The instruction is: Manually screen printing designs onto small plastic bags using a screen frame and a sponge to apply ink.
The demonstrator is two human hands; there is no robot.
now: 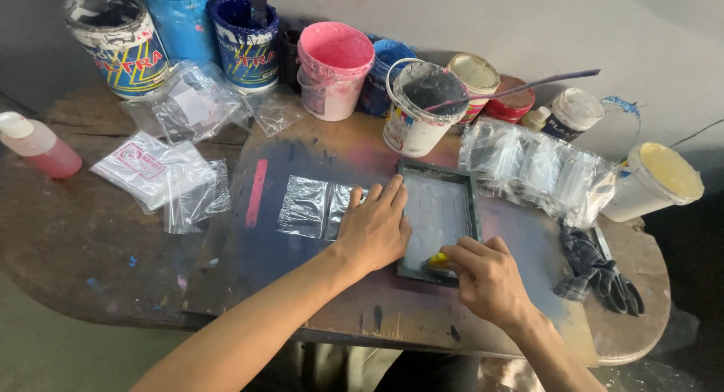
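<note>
A small dark-framed printing screen (439, 171) lies flat on the stained wooden table, over a clear plastic bag (311, 207) that sticks out to its left. My left hand (375, 226) lies palm down, fingers spread, on the screen's left edge and the bag. My right hand (485, 275) grips a small yellow squeegee (437, 260) at the near edge of the screen's white mesh.
Paint buckets stand along the back: white (118, 41), blue (244, 41), pink (333, 67), a white one with a stirring stick (416, 109). Stacks of clear bags (535, 169) lie right and left (154, 169). A red-liquid bottle (38, 144), cloth (584, 264), cream bucket (654, 181).
</note>
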